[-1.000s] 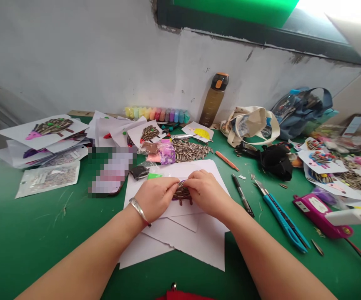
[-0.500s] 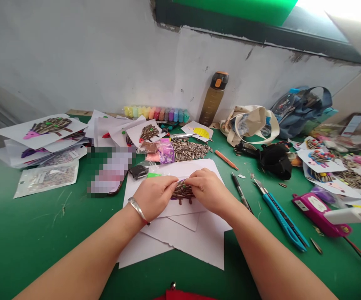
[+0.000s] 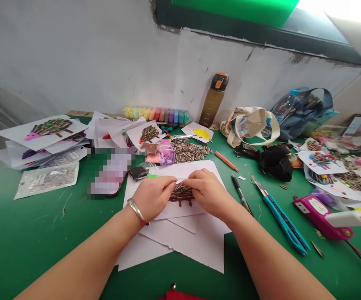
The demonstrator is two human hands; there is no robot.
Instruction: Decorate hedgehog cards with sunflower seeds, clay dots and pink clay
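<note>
Hedgehog [image 3: 182, 192] of striped seeds lies on stacked white paper [image 3: 171, 213], between my left hand [image 3: 154, 198] and right hand [image 3: 208, 192], partly covered by both. Fingers bunched near its upper edge on each side; tips partly hidden, so I cannot tell whether they grip anything. Risks, my judgement: uneven pressure could pop seeds out of place; sideways drag could slide the paper across the worktop [image 3: 58, 216]; brown feet [image 3: 180, 203] at the lower edge could smear if soft. Utility knife [image 3: 277, 211] lies beyond the pen [image 3: 242, 195]; a careless reach right could meet its blade.
</note>
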